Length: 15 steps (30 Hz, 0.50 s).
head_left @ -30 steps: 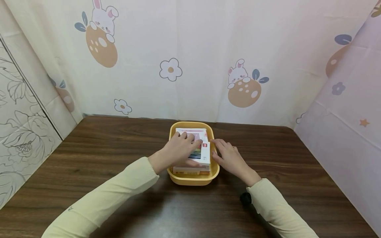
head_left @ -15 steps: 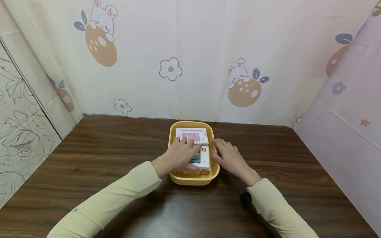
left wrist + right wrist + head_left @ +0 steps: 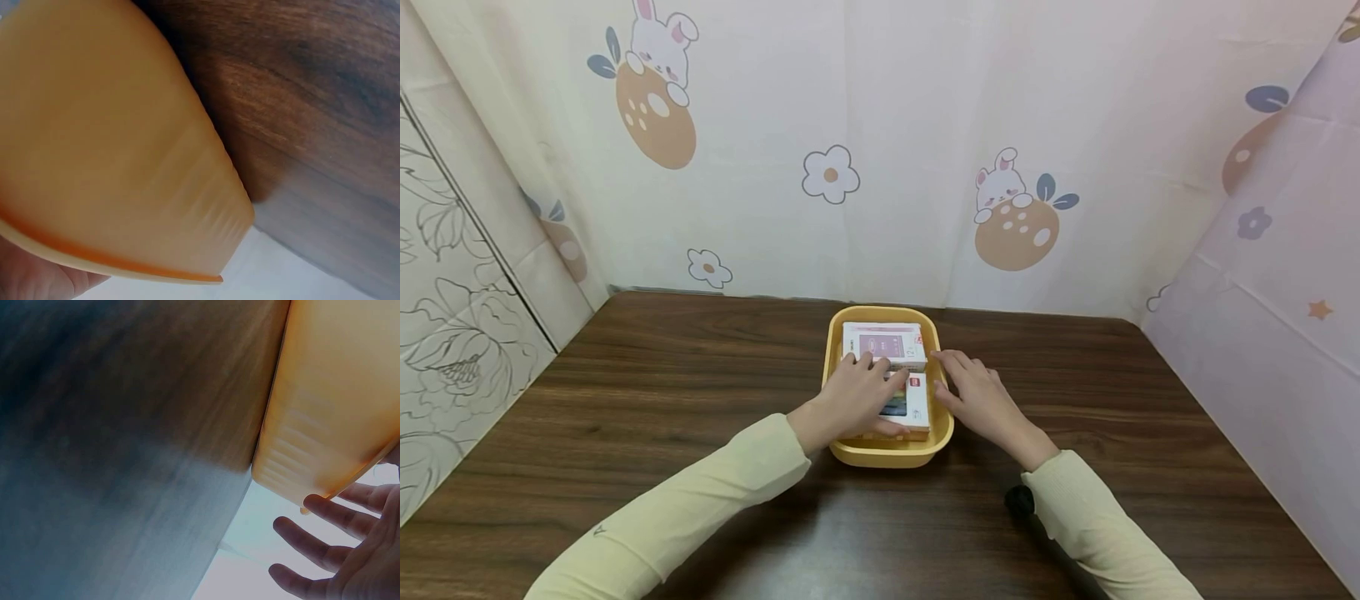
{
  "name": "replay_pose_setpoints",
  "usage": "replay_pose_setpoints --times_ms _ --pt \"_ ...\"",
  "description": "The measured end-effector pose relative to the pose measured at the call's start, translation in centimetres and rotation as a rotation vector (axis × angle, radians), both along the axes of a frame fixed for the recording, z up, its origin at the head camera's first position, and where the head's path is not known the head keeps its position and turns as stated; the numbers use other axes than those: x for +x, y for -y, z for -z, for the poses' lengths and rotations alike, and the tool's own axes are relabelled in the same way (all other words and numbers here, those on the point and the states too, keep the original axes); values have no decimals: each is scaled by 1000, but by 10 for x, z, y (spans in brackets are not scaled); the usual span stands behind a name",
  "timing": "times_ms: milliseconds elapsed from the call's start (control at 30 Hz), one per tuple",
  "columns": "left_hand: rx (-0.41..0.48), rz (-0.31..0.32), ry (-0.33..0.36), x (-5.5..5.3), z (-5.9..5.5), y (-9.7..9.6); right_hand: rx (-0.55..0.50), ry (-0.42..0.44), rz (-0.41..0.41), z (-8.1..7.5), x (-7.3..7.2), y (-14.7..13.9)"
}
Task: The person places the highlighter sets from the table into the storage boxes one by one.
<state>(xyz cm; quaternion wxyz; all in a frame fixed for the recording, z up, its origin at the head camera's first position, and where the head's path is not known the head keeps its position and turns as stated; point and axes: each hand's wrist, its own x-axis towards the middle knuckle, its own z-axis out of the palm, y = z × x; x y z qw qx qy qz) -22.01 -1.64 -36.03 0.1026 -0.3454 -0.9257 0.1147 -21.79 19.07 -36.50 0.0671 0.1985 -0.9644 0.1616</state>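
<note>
A yellow plastic basket stands on the table with boxes lying flat in it. My left hand reaches over its left side and grips a white box with a dark, colourful window, fingers along the far edge and thumb at the near edge. Just behind lies another white box with a purple panel. Part of an orange box side shows under the near edge. My right hand is at the basket's right rim, its fingers loosely spread; in the right wrist view those fingers extend beside the basket wall.
The basket is on a dark wooden table, near its back edge. A patterned curtain hangs behind. A small black object lies by the right sleeve. In the left wrist view the basket's outer wall fills much of the picture.
My left hand has brought the windowed box nearer and down in the basket, uncovering more of the purple-panelled box behind. My right hand has stayed at the rim.
</note>
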Motion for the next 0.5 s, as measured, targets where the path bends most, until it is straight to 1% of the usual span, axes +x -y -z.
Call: replay_pose_setpoints --times_ms 233,500 --pt "4 1 -12 1 3 0 -2 9 7 0 0 0" --pt "17 12 -51 2 5 1 -3 -1 2 0 0 0"
